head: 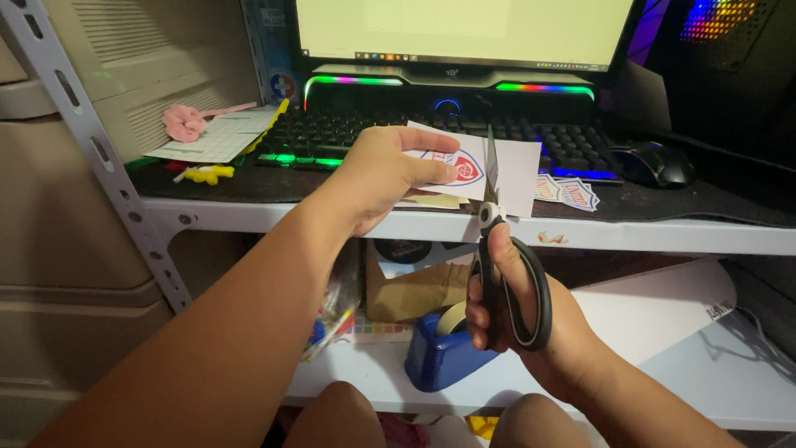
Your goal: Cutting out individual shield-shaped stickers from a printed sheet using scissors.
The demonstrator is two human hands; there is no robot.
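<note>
Head view looks down over both forearms at a white counter [647, 236] with a dark mat on top. The left hand [385, 170] sits just above centre and pinches a white sheet of paper [518, 170] between thumb and fingers; the thumb lies over a printed red and blue shield emblem on the sheet. The paper is held up in the air in front of the keyboard [365, 133], tilted toward the camera.

The right hand [497, 311] is at about 5 o'clock from the paper, closed through the black loops of a pair of scissors [497, 249]. The blades point up toward 12 o'clock, and the upper blade stands against the sheet just right of the emblem, with the sheet's lower edge near the pivot. How wide the blades are parted I cannot tell.

At 3 o'clock from the paper, small printed stickers [568, 192] lie on the mat, and further toward 2 o'clock rests a black mouse [655, 164]. The keyboard glows green at its left end and blue at its right, under a bright monitor [464, 29] at 12 o'clock. At 9 to 10 o'clock a pink scrunchie [184, 123] lies by a gridded sheet [220, 137], with a small yellow object [203, 174] below them.

On the lower shelf, at 6 o'clock and just behind the right hand, stands a blue tape dispenser [439, 357].
</note>
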